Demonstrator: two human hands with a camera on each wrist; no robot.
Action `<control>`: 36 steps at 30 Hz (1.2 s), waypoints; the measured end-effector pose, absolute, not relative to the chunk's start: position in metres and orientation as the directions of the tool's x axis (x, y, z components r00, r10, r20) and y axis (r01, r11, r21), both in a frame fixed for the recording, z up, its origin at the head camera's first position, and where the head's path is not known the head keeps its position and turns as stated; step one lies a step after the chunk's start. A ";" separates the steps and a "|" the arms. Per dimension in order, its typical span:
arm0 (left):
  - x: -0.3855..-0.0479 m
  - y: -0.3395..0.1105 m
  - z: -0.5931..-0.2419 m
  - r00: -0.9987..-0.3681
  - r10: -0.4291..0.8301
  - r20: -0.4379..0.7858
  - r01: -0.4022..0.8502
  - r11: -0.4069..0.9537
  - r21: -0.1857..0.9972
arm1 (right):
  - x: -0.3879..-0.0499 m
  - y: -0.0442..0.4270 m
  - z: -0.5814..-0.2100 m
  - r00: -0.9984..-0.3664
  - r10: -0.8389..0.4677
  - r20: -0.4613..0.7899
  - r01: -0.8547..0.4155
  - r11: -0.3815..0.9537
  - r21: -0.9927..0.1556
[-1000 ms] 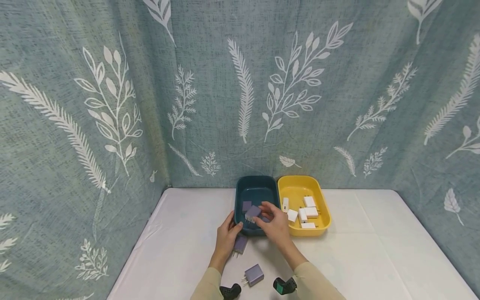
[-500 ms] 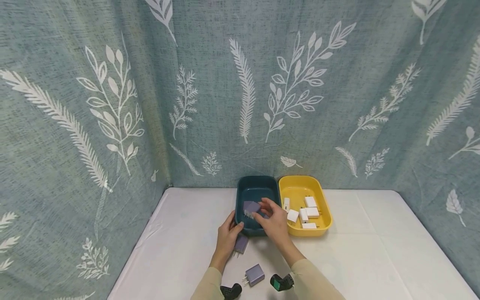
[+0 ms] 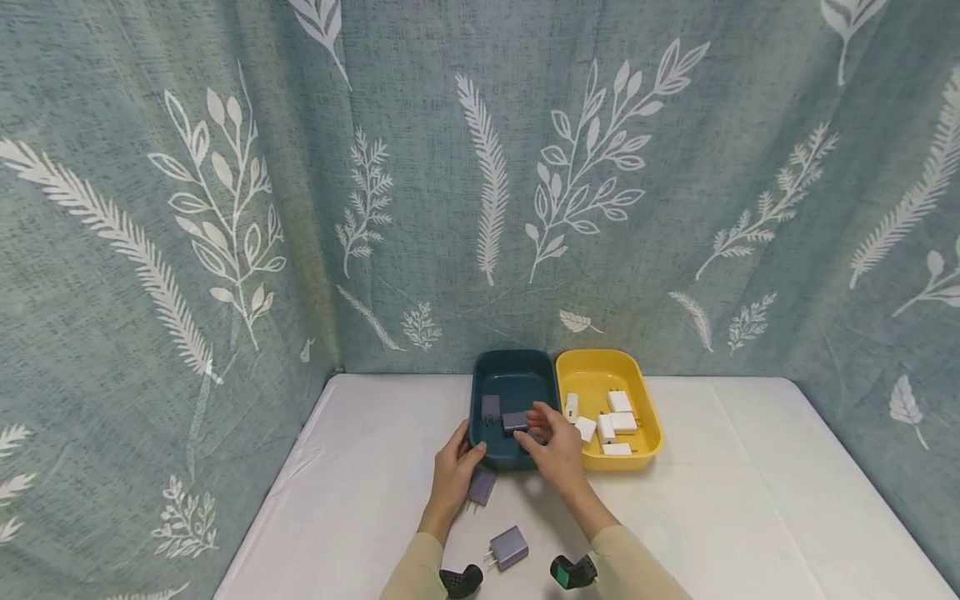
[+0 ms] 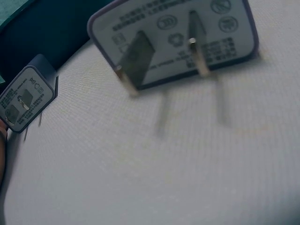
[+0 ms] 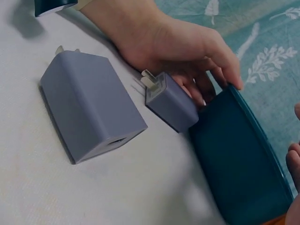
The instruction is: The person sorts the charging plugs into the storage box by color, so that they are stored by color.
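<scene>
My left hand (image 3: 452, 473) grips the front left corner of a dark teal bin (image 3: 516, 365), its thumb over the rim. Over the bin's right side is my right hand (image 3: 557, 450), thumb and fingers apart. A purple plug-in charger (image 3: 515, 422) lies in the bin right by those fingertips; whether they touch it I cannot tell. Another purple charger (image 3: 491, 407) lies to its left, prongs forward. Part of one more shows beneath the right hand. Outside the bin, a purple charger (image 5: 171, 103) rests against its front wall near the left hand. A further purple charger (image 5: 91, 105) lies nearer me.
A yellow bin (image 3: 596, 360) stands against the teal one on the right, with several white chargers (image 3: 622, 424) inside. Behind both hangs a leaf-patterned curtain (image 3: 420, 208). White cloth (image 3: 360, 483) covers the table. Black wrist devices (image 3: 573, 572) sit at both wrists.
The purple charger that my right hand was holding has come down onto the bin floor, and the fingers have spread. My left hand stays on the bin's corner.
</scene>
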State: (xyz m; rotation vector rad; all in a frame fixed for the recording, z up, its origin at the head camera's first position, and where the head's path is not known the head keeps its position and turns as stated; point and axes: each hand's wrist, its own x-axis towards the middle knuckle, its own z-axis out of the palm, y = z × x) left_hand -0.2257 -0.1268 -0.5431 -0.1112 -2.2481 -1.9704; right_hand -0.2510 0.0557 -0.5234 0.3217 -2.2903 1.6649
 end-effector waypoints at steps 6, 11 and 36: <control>-0.227 -0.128 -0.544 -0.986 -0.041 0.160 0.153 0.136 0.979 | -0.250 0.057 -0.527 -0.938 -0.003 0.348 -0.335 0.270 -0.902; -0.234 -0.129 -0.557 -0.985 -0.050 0.164 0.158 0.114 0.981 | -0.249 0.059 -0.528 -0.935 -0.008 0.355 -0.344 0.260 -0.902; -0.243 -0.129 -0.579 -0.985 -0.084 0.151 0.139 0.127 0.982 | -0.225 0.058 -0.524 -0.936 -0.043 0.350 -0.352 0.199 -0.915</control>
